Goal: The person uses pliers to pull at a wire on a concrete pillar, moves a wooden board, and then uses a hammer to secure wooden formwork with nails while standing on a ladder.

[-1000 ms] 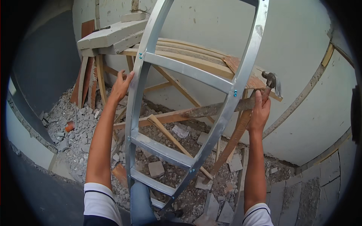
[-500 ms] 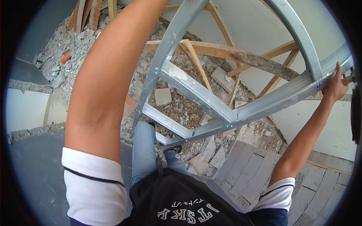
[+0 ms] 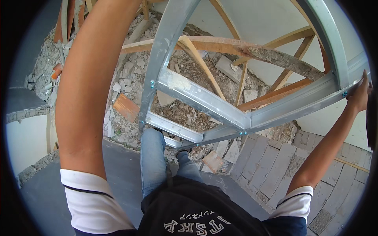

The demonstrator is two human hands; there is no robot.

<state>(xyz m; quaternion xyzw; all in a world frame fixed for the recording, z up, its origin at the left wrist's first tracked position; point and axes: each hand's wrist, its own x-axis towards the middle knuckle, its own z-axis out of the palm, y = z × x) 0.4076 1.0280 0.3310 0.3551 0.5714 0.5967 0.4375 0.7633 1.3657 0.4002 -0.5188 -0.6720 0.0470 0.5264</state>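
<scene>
A galvanised metal ladder-like frame (image 3: 204,103), with small blue bolts at its joints, stretches over rubble in front of my legs. My right hand (image 3: 358,95) grips the frame's side rail at the far right edge; whether it also holds anything else is lost in the dark rim. My left forearm (image 3: 90,74) rises along the left and out of the top edge, so that hand is out of view. The frame's lower part is beside my left leg (image 3: 152,157) in blue jeans.
Behind the frame, a timber support (image 3: 228,47) with crossed braces stands against a pale wall (image 3: 252,17). Broken masonry (image 3: 126,78) covers the ground. Grey slab floor (image 3: 55,196) lies at lower left, grey block paving (image 3: 267,169) at lower right.
My view has tipped down toward my body. My left arm has gone up past the top edge. My right hand and the frame have shifted to the right; the hammer seen earlier is no longer visible.
</scene>
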